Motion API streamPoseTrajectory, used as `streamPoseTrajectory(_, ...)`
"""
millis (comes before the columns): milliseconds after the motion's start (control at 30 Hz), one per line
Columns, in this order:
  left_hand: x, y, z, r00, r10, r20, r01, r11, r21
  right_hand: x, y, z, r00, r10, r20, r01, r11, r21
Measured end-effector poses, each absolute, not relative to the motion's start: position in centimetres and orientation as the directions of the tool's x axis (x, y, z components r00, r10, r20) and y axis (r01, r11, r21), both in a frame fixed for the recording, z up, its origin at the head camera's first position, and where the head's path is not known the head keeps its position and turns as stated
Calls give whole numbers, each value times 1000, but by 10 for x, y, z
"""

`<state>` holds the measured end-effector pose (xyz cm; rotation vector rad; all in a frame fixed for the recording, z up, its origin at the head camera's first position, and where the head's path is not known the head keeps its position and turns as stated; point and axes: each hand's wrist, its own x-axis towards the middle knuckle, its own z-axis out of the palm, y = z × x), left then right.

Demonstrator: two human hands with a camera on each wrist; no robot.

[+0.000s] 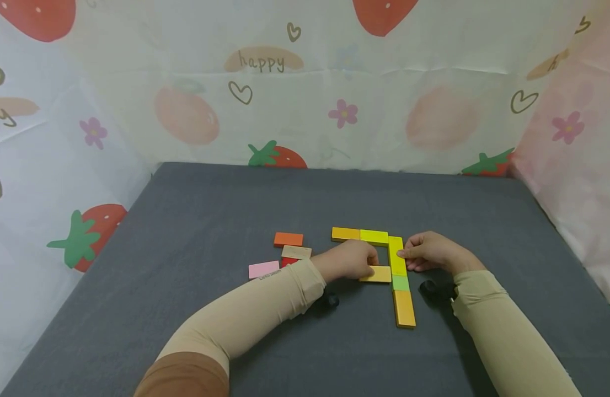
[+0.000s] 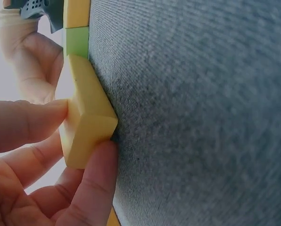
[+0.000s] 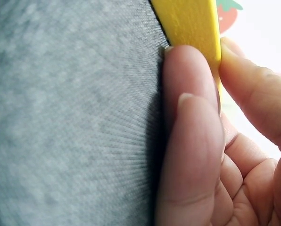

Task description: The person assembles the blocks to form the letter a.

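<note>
My left hand (image 1: pixel 352 259) pinches a pale yellow wooden block (image 1: pixel 378 274), thumb on its top face and a finger at its near end. This block lies flat on the dark cloth, its far end right at a green block (image 2: pixel 77 41). Opposite, my right hand (image 1: pixel 434 252) holds the side of a bright yellow block (image 1: pixel 396 256), with the thumb on its top edge and fingertips (image 3: pixel 187 70) along its outer side. Yellow, green and golden (image 1: pixel 405 309) blocks form a column, and a row with another golden block (image 1: pixel 345 234) runs left from its top.
Left of the blocks lie an orange block (image 1: pixel 288 239), a natural wood block (image 1: pixel 297 252), a red block (image 1: pixel 288 261) partly covered, and a pink block (image 1: pixel 263 269). A dark grey cloth (image 1: pixel 225 204) covers the table, and printed curtains (image 1: pixel 305 121) stand around it.
</note>
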<state>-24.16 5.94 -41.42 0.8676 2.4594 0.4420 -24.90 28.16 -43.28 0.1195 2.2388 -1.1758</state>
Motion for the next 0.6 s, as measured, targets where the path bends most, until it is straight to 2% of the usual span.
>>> streamPoseTrajectory(600,-240,60,-413,-679,661,-320,495,734,465,-249,281,-432,-816,-186,-547,343,604,-719)
